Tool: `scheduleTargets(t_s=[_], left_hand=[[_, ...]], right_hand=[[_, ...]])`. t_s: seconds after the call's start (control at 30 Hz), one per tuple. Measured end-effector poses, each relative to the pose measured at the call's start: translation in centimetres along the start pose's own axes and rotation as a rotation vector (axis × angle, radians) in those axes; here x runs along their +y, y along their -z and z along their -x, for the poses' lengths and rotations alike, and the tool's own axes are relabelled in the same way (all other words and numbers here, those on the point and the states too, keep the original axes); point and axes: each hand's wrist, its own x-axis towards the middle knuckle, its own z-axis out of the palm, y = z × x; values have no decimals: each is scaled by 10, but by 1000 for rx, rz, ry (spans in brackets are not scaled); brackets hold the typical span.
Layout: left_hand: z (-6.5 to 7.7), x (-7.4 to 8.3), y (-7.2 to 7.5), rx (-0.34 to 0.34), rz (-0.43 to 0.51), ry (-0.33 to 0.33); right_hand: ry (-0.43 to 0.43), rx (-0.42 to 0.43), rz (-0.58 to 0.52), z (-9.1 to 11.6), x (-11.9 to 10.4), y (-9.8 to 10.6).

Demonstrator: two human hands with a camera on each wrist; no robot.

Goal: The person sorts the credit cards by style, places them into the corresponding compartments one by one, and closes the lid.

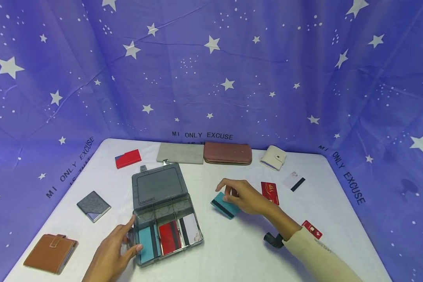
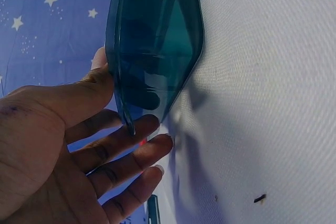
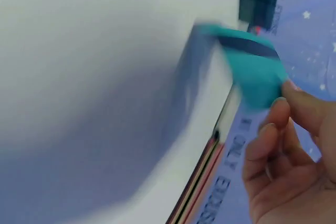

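Observation:
Between thumb and finger, my right hand (image 1: 246,197) pinches a teal card (image 1: 223,205) with a dark stripe, tilted over the table right of the grey plastic box; the right wrist view shows the card (image 3: 258,72) held at one corner. My left hand (image 1: 110,247) grips the left wall of that see-through box (image 1: 159,185), thumb at the rim. Its lid is flipped back. Side by side in its front compartments lie another teal card (image 1: 146,244), a red card (image 1: 168,237) and a white card (image 1: 191,229), each with a dark stripe.
Along the back lie a red card holder (image 1: 128,158), a grey wallet (image 1: 180,153), a brown zip wallet (image 1: 227,153) and a cream wallet (image 1: 273,157). Loose cards, including a red one (image 1: 269,192), lie right. At left are a grey card case (image 1: 93,205) and a tan wallet (image 1: 50,253).

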Motion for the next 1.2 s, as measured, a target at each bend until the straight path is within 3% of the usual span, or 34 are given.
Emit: scheduleTargets(t_s=[0.13,0.4,0.57,0.77,1.2], left_hand=[[1,0,0,6,-1,-6],[2,1,0,17,0,-11],[2,2,0,13,-1,2],[1,3,0,12,0,10],[1,1,0,16,0,-18]], right_hand=[[36,94,-81,-9,-13,-14],[-32,250,-401,-30,-41,-51],[-24,303,-465,-43,-61,-77],[56,312,-460,-57,-80,-105],[130,192,-234,-75,-103,-140]])
